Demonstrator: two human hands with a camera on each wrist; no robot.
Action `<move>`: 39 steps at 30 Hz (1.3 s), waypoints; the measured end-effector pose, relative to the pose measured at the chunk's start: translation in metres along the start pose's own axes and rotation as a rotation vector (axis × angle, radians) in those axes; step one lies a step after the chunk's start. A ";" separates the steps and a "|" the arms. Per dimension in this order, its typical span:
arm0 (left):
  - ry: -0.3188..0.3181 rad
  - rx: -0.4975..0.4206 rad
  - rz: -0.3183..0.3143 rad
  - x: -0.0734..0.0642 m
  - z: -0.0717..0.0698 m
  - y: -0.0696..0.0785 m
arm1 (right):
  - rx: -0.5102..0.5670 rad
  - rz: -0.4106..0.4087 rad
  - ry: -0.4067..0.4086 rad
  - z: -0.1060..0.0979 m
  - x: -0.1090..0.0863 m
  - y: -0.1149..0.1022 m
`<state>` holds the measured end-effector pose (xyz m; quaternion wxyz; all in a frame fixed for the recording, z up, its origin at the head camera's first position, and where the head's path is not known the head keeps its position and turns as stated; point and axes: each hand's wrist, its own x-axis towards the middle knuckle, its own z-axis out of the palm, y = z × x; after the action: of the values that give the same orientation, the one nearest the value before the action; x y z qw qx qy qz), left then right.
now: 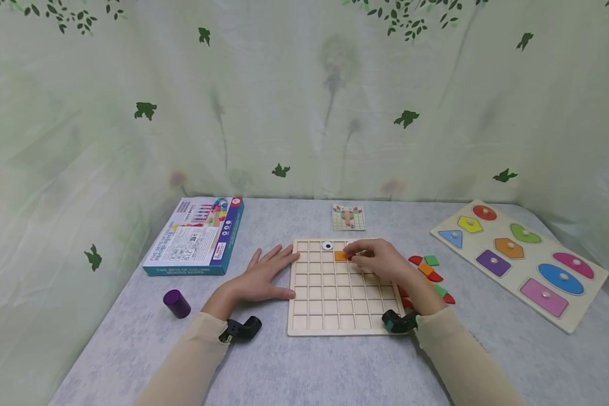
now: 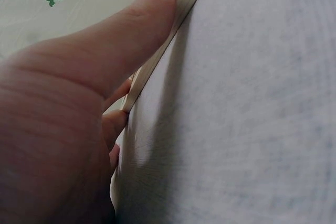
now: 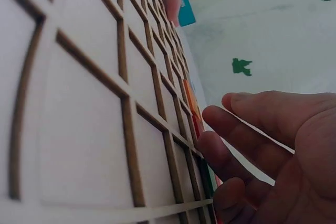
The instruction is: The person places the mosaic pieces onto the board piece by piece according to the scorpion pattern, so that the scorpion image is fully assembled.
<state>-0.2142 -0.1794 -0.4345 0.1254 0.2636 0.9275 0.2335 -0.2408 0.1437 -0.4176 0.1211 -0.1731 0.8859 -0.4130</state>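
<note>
A square wooden grid board (image 1: 331, 321) lies before me. My left hand (image 1: 265, 279) rests along its left edge with fingers spread, thumb tip and fingertips touching the edge. Over the upper part of the grid is my right hand (image 1: 385, 260), its fingers loosely bent. Its fingertips are right at a red piece (image 3: 197, 125), which lies low in the grid beside an orange square (image 1: 340, 256). A round white eye piece (image 1: 327, 246) sits in the top row; what lies under the right hand is partly hidden.
Several red, green and orange pieces (image 1: 426, 269) lie right of the board, partly behind the right forearm. A patterned card (image 1: 348, 217) lies beyond the board. A boxed set (image 1: 193, 237) and a purple cylinder (image 1: 176, 303) are left; a shape puzzle (image 1: 517, 268) is right.
</note>
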 end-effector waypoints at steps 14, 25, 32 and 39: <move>0.002 0.000 0.006 -0.001 0.000 0.000 | -0.130 0.033 0.035 -0.028 -0.006 0.002; 0.001 0.000 0.004 -0.001 -0.001 0.000 | -0.193 0.154 0.061 -0.049 -0.011 0.016; 0.002 -0.006 0.004 -0.002 -0.002 0.002 | -0.219 0.141 0.079 -0.062 -0.016 0.032; -0.002 -0.005 -0.003 -0.001 0.000 0.001 | -0.202 0.207 0.066 -0.072 -0.024 0.036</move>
<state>-0.2132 -0.1794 -0.4337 0.1273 0.2623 0.9271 0.2355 -0.2522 0.2245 -0.3986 0.1160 -0.0786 0.9395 -0.3127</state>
